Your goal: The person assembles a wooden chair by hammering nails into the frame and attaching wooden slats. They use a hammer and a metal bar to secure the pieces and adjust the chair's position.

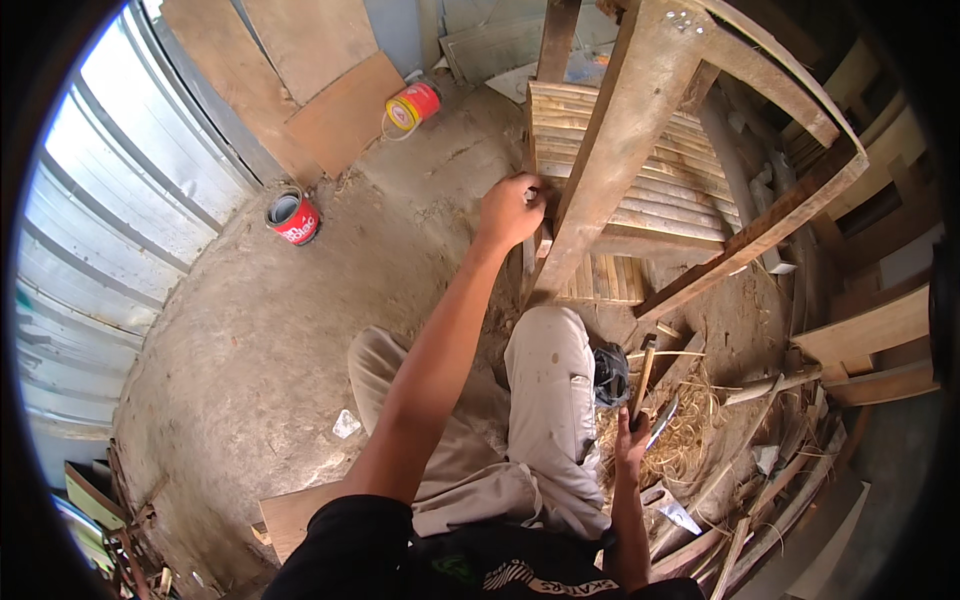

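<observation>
My left hand [513, 210] reaches forward to the left edge of a wooden chair-like frame [625, 130], its fingers curled together; a small pale spot shows at the fingertips, too small to name. Thin bamboo slats [670, 185] fill the panel beside it. Low on the right, my right hand [630, 440] is closed around a slim wooden-handled tool [645, 375] pointing away from me; its kind is unclear. Just right of that hand lies a knife-like blade [662, 420] over wood shavings [690, 430]. A black plastic bag [610, 375] sits against my right knee.
Two red paint cans, one upright [293, 217] and one tipped over [412, 105], are on the dirt floor at the left and back. Corrugated metal sheeting [130, 200] walls the left. Planks and offcuts [790, 480] pile up on the right, near a handsaw-like piece [672, 510].
</observation>
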`<state>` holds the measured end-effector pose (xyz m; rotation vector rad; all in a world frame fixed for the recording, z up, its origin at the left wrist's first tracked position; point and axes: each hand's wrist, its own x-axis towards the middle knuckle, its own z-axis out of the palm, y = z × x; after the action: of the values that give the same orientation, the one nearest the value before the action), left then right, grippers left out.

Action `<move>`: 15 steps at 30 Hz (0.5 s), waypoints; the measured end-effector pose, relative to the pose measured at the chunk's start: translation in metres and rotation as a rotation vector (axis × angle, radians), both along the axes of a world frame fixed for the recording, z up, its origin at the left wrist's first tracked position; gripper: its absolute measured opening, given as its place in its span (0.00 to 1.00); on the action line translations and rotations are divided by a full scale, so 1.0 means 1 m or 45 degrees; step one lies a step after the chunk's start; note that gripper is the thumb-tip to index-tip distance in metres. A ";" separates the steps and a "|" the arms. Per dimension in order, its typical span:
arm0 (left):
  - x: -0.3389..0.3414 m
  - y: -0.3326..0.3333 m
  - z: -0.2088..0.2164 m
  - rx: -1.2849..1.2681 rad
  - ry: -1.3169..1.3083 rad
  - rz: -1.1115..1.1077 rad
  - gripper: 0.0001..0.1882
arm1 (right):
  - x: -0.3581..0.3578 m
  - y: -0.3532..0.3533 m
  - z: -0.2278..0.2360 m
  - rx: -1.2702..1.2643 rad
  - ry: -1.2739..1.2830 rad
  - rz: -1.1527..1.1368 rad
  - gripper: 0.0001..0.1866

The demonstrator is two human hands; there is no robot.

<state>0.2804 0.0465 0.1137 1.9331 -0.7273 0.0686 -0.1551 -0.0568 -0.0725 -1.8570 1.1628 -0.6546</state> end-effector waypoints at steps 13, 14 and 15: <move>0.018 0.008 -0.006 -0.239 0.062 -0.337 0.09 | 0.054 0.024 0.067 0.112 -0.432 0.075 0.13; 0.019 0.008 -0.006 -0.269 0.128 -0.354 0.09 | 0.058 0.025 0.072 0.164 -0.484 0.112 0.13; 0.019 0.009 -0.005 -0.310 0.190 -0.376 0.10 | 0.063 0.028 0.077 0.228 -0.552 0.138 0.13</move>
<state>0.2993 0.0551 0.1082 1.5661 -0.8541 -0.1611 -0.0925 -0.0287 0.0043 -1.5180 0.8030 -0.8140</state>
